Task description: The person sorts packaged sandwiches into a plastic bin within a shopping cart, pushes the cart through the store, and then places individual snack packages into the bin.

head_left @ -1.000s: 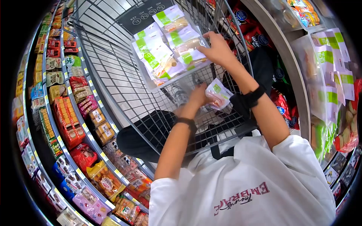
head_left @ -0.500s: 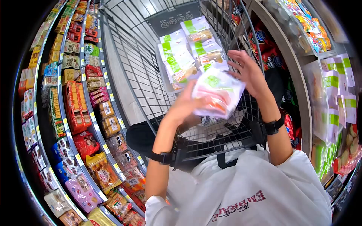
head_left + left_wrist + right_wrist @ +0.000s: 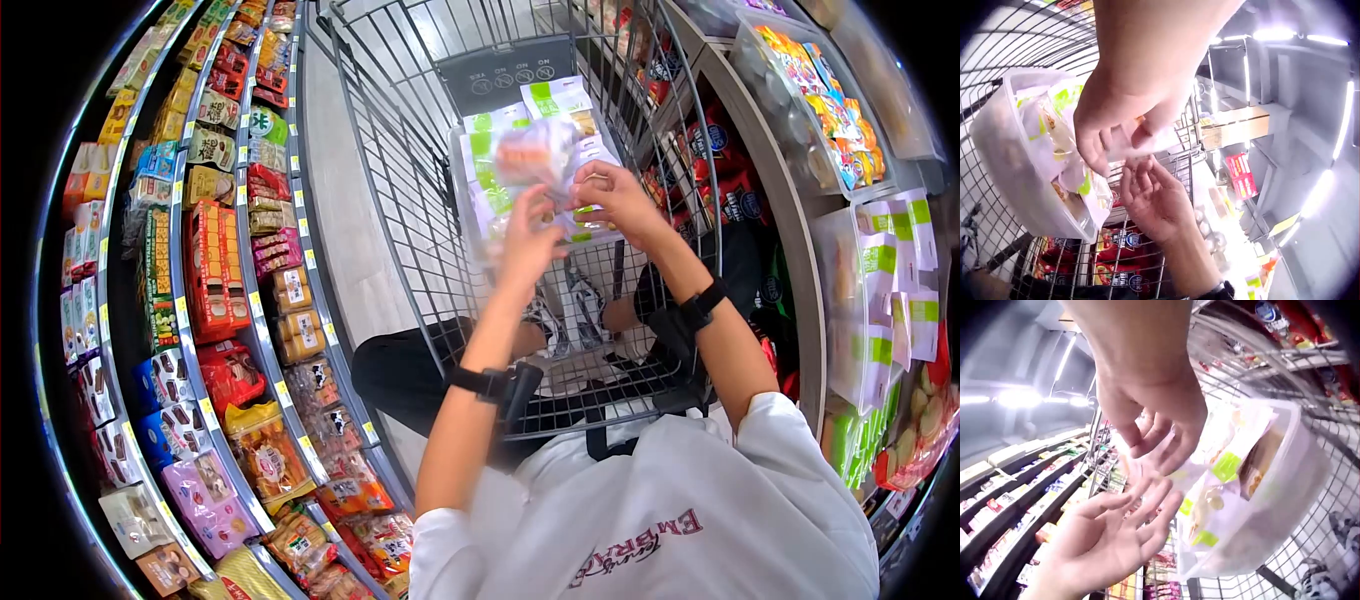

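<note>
A small clear packet of pinkish-orange food (image 3: 530,155), blurred by motion, is up over the cart just beyond both hands. My right hand (image 3: 615,205) has thumb and fingertips together at the packet's near edge and pinches it. Just below the packet is my left hand (image 3: 532,240), its fingers loosely bent; in the right wrist view this left hand (image 3: 1110,540) shows its palm, with relaxed fingers near the plastic. Behind the packet, a translucent bin (image 3: 1007,150) holds several white-and-green food packs (image 3: 485,190).
The bin stands inside a grey wire shopping cart (image 3: 400,200). Shelves of packaged snacks (image 3: 215,270) run along the left. On the right are red bags (image 3: 735,205), a clear bin of orange packets (image 3: 820,110) and another bin with white-and-green packs (image 3: 880,260). Legs and shoes show below the cart.
The packet has risen from low in the cart, past the chest, to over the bin. The left hand no longer grips it; the right hand has come to its edge. The head view has shifted.
</note>
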`<state>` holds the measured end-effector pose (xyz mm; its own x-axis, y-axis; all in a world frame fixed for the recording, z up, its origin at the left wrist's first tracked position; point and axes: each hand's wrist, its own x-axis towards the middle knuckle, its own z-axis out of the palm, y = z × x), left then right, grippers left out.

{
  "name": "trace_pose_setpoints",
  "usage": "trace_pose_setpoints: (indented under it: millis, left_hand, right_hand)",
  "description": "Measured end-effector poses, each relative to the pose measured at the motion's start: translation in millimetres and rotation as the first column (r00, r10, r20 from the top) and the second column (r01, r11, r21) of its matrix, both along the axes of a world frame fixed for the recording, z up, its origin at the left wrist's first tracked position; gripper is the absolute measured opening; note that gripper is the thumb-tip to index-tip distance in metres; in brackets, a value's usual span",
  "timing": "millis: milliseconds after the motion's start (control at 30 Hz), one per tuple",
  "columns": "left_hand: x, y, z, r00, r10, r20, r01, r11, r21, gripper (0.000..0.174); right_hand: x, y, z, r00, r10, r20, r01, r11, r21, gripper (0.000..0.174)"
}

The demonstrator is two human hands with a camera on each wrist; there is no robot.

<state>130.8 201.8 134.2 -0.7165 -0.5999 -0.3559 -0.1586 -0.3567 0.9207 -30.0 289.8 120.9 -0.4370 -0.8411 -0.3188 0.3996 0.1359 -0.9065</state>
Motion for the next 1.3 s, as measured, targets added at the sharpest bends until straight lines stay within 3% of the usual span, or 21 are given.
trace_pose_setpoints:
  millis: [33,67,133,167,200,267,333,367,400,467,500,567,667,733,767,867,933,1033,1200,1233,1300]
  left_hand:
    - [-6,-6,-12,0.997,-0.069,0.04,0.075,0.982,-0.172,0.043]
    - [-7,-7,-25,0.997,-0.065,0.034,0.07,0.983,-0.171,0.043]
    - [-11,-11,-32,0.944,0.197,0.263,-0.17,0.978,-0.124,0.036]
    - [-7,-24,-54,0.941,0.24,0.238,-0.165,0.941,-0.294,0.037]
    - [-4,-36,-53,0.941,0.239,0.239,-0.164,0.941,-0.295,0.037]
    - [7,-51,-51,0.954,0.178,0.242,-0.039,0.873,-0.487,0.037]
    - [9,-59,-50,0.959,0.161,0.231,-0.006,0.831,-0.556,0.039]
    - [6,-65,-44,0.952,0.158,0.264,0.075,0.711,-0.699,0.042]
    - [0,-70,-38,0.943,0.159,0.293,0.157,0.564,-0.811,0.045]
    - [-28,-89,-31,0.946,0.238,0.221,0.049,0.57,-0.82,0.052]
    - [-42,-101,-30,0.938,0.3,0.174,-0.031,0.571,-0.82,0.053]
    - [-67,-128,-31,0.926,0.357,0.125,-0.108,0.566,-0.817,0.055]
    - [-91,-167,-44,0.91,0.325,0.259,0.074,0.486,-0.871,0.061]
    - [-102,-183,-52,0.876,0.316,0.364,0.141,0.553,-0.821,0.067]
    - [-105,-189,-59,0.873,0.315,0.371,0.162,0.531,-0.832,0.054]
    - [-108,-191,-37,0.864,0.197,0.464,0.246,0.638,-0.73,0.037]
    - [-117,-197,-41,0.844,0.257,0.472,0.264,0.567,-0.78,0.028]
    - [-123,-189,-25,0.983,-0.072,0.168,0.182,0.48,-0.858,0.014]
    - [-146,-170,17,0.918,-0.288,0.272,0.371,0.389,-0.843,0.029]
    - [-152,-168,18,0.872,-0.344,0.348,0.46,0.335,-0.822,0.033]
    - [-156,-160,10,0.885,-0.294,0.36,0.443,0.3,-0.845,0.037]
  right_hand:
    - [0,-5,-6,0.997,0.009,-0.076,-0.007,1.0,0.014,0.012]
    - [-1,-9,-11,0.988,0.016,-0.151,-0.012,0.999,0.029,0.012]
    - [-7,-14,-17,0.975,-0.009,-0.224,0.027,0.997,0.076,0.017]
    - [-13,-18,-23,0.842,-0.147,-0.518,0.207,0.976,0.06,0.025]
    - [-16,-20,-28,0.606,-0.251,-0.755,0.371,0.929,-0.012,0.033]
    - [-16,-22,-9,0.582,-0.298,-0.757,0.426,0.904,-0.029,0.043]
    - [-32,-28,-16,0.481,-0.196,-0.855,0.357,0.934,-0.014,0.045]
    - [-42,-30,-30,0.329,-0.223,-0.917,0.313,0.942,-0.117,0.046]
    - [-44,-32,-28,0.323,-0.227,-0.919,0.311,0.943,-0.123,0.046]
    - [-40,-24,-26,0.423,-0.063,-0.904,0.232,0.972,0.041,0.044]
    - [-36,-22,-26,0.544,-0.057,-0.837,0.228,0.97,0.083,0.044]
    - [-29,-14,-21,0.603,-0.064,-0.795,0.233,0.967,0.099,0.043]
    - [-28,-6,-21,0.69,-0.085,-0.719,0.235,0.966,0.112,0.038]
    - [-25,0,-17,0.785,-0.143,-0.603,0.238,0.968,0.08,0.034]
    - [-26,3,-13,0.805,-0.137,-0.577,0.243,0.964,0.109,0.03]
    - [-33,8,-36,0.801,-0.229,-0.553,0.288,0.958,0.02,0.03]
    - [-35,7,-35,0.832,-0.261,-0.489,0.316,0.948,0.032,0.029]
    - [-37,9,-41,0.786,-0.337,-0.519,0.376,0.926,-0.032,0.028]
    - [-32,11,-46,0.516,-0.309,-0.799,0.585,0.809,0.066,0.047]
    - [-34,13,-54,0.531,-0.275,-0.801,0.593,0.796,0.119,0.063]
    - [-32,17,-65,0.608,-0.3,-0.735,0.607,0.773,0.186,0.068]
